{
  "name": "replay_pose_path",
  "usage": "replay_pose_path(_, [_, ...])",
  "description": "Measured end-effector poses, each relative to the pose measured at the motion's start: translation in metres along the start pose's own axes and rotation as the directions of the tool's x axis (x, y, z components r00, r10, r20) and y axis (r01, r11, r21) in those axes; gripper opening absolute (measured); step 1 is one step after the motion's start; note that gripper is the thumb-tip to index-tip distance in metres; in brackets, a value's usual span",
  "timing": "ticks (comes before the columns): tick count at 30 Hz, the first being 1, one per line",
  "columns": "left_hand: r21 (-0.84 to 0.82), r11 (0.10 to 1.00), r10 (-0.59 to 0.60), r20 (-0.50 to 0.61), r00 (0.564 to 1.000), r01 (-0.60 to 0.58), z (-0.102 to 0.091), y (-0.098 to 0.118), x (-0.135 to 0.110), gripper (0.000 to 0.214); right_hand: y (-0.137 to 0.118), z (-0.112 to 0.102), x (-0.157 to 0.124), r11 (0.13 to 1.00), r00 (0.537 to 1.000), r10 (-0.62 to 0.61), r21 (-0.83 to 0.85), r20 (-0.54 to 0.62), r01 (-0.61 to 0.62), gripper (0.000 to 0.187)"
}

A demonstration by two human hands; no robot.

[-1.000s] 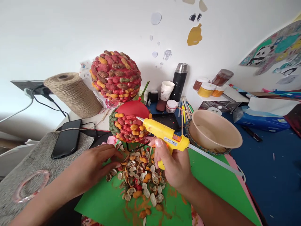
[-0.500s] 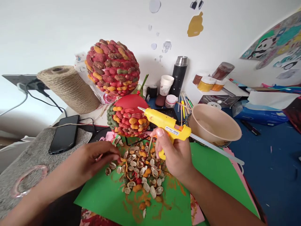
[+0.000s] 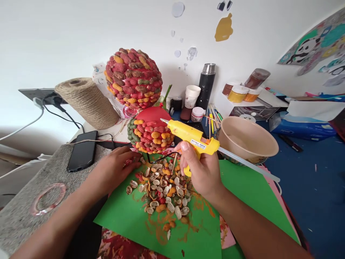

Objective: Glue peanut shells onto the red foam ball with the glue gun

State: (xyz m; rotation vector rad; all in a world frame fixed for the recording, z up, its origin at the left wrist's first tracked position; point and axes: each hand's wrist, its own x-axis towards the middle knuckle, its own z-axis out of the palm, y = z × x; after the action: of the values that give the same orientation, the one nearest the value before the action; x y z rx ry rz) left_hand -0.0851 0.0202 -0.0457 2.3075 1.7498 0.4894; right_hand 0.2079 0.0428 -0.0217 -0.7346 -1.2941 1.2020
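Observation:
My right hand (image 3: pixel 202 171) is wrapped round the handle of a yellow hot glue gun (image 3: pixel 185 133), its nozzle pointing left at a red ball (image 3: pixel 153 131) partly covered with coloured peanut shells. A long translucent glue stick (image 3: pixel 248 163) sticks out of the gun's back. My left hand (image 3: pixel 115 165) reaches low beside the ball, fingers and thumb apart around the shells at the upper left of the pile. The loose peanut shells (image 3: pixel 165 192), some painted orange, red or green, lie heaped on a green sheet (image 3: pixel 124 208).
A larger ball (image 3: pixel 134 79) covered in shells stands behind. To the left are a twine spool (image 3: pixel 86 104), a phone (image 3: pixel 82 151) and a clear ring (image 3: pixel 48 199). A beige bowl (image 3: pixel 248 138), paint jars (image 3: pixel 238 93) and a black thermos (image 3: pixel 207 86) stand right and back.
My left hand has moved up and away from me, from the pile's left side toward the ball's base. The glue gun stays nearly still in my right hand. The view has shifted slightly.

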Motion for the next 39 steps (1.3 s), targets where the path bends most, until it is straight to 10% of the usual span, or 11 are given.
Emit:
replay_pose_path(14, [-0.463,0.886,0.098,0.19,0.977,0.001,-0.028,0.029,-0.008,0.025,0.002,0.002,0.0,0.999,0.999,-0.024,-0.038,0.026,0.025,0.049])
replay_pose_path(22, [-0.33,0.88,0.338,-0.071,0.939,-0.342,-0.018,0.062,-0.012,0.016,-0.004,0.006,-0.001,0.998,0.999,-0.03,-0.053,0.018,0.031,0.042])
replay_pose_path(31, [-0.204,0.842,0.533,0.182,0.826,-0.499,0.009,0.105,0.002,0.058,-0.005,0.001,0.005,0.999,1.0,0.008,-0.048,-0.022,-0.009,0.053])
replay_pose_path(39, [-0.194,0.862,0.506,0.275,0.817,-0.469,0.014,0.106,0.016,0.027,-0.007,-0.002,0.01,0.998,1.0,0.011,-0.054,-0.022,-0.013,0.055])
